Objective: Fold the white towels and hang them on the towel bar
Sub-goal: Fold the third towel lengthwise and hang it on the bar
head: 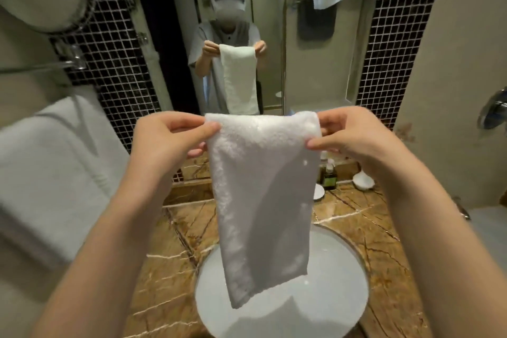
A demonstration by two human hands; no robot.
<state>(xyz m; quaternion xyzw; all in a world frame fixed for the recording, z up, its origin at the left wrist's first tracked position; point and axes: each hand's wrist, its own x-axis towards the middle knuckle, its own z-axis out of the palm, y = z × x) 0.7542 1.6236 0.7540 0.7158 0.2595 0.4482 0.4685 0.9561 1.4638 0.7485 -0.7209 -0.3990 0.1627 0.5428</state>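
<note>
big towel (55,173): white and blurred, it fills the left edge of the room; I cannot tell what it hangs from.
rod (33,67): chrome, it runs along the wall above the big towel.
left hand (170,137): it pinches the top left corner of the towel (263,186), thumb in front and fingers curled behind.
towel: white and folded into a narrow strip, it hangs in the air between the two hands, its lower end over the sink (343,282).
mirror (269,8): behind the towel, it shows the same pose from the front.
sink: round and white, set into the table (189,230).
table: brown marble with pale veins.
right hand (354,137): it pinches the top right corner, thumb in front.
bottle (329,177): green, upright at the back of the table.
dish (363,181): white, just right of the bottle.
</note>
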